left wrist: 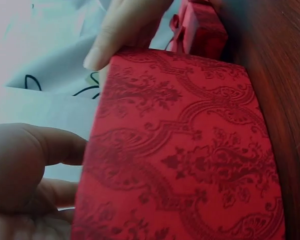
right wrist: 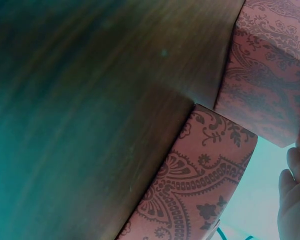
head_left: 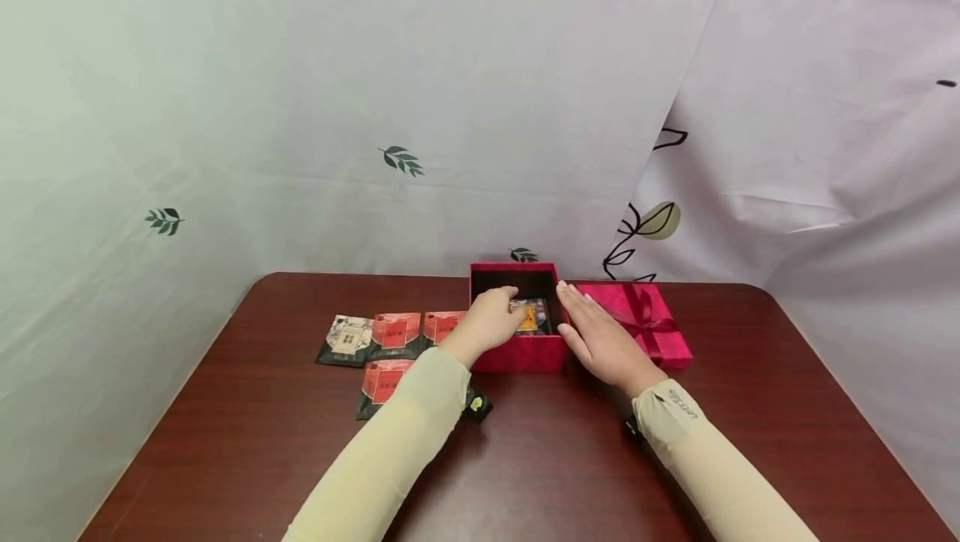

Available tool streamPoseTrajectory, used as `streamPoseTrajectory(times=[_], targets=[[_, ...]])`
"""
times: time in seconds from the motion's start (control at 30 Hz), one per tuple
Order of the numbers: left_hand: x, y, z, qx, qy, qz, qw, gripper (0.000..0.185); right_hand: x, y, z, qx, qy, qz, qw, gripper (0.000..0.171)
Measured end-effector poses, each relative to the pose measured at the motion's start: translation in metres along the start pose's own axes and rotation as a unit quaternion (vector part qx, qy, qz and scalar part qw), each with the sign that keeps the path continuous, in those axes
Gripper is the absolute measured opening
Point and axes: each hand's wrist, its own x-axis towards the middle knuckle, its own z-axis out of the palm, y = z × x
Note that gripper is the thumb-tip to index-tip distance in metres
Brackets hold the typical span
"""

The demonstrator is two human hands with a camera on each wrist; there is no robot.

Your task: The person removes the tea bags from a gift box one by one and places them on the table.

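A pink-red patterned gift box [head_left: 517,354] stands uncovered on the table, dark inside. My left hand [head_left: 487,321] reaches over its left side, index finger and thumb spread apart above the inside. Beside the thumb, a dark sachet with an orange label [head_left: 532,318] shows in the box. In the left wrist view the box's front wall [left wrist: 190,150] hides part of the left hand [left wrist: 20,170]. With straight fingers, my right hand [head_left: 603,350] rests along the box's right rim. Under and beyond it lies the matching lid [head_left: 669,342] with a ribbon bow [head_left: 647,323].
Left of the box lie a cream-labelled sachet [head_left: 349,338] and red-labelled sachets [head_left: 395,333], [head_left: 442,323], [head_left: 386,383]. A black sachet with a yellow-green mark [head_left: 477,404] peeks out by the left sleeve. A printed white cloth [head_left: 480,108] hangs behind the brown table [head_left: 555,475].
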Motion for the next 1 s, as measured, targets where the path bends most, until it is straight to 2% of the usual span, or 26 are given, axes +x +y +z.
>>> streamPoseTrajectory(times=[0.13, 0.3, 0.53, 1.0], targets=[[0.008, 0.002, 0.004, 0.024, -0.018, -0.022, 0.9993, 0.051, 0.000, 0.000, -0.001, -0.004, 0.005, -0.005, 1.000, 0.066], [0.016, 0.001, 0.008, 0.038, -0.036, -0.064, 0.9965, 0.049, 0.000, 0.000, -0.002, -0.006, 0.009, -0.007, 1.000, 0.065], [0.020, 0.001, 0.013, 0.030, -0.063, -0.114, 0.9910, 0.045, 0.000, -0.001, -0.001, 0.000, 0.006, -0.004, 1.000, 0.064], [0.020, -0.001, 0.012, -0.029, -0.068, -0.122, 0.9897, 0.053, 0.000, -0.002, -0.001, -0.004, 0.002, -0.003, 1.000, 0.065]])
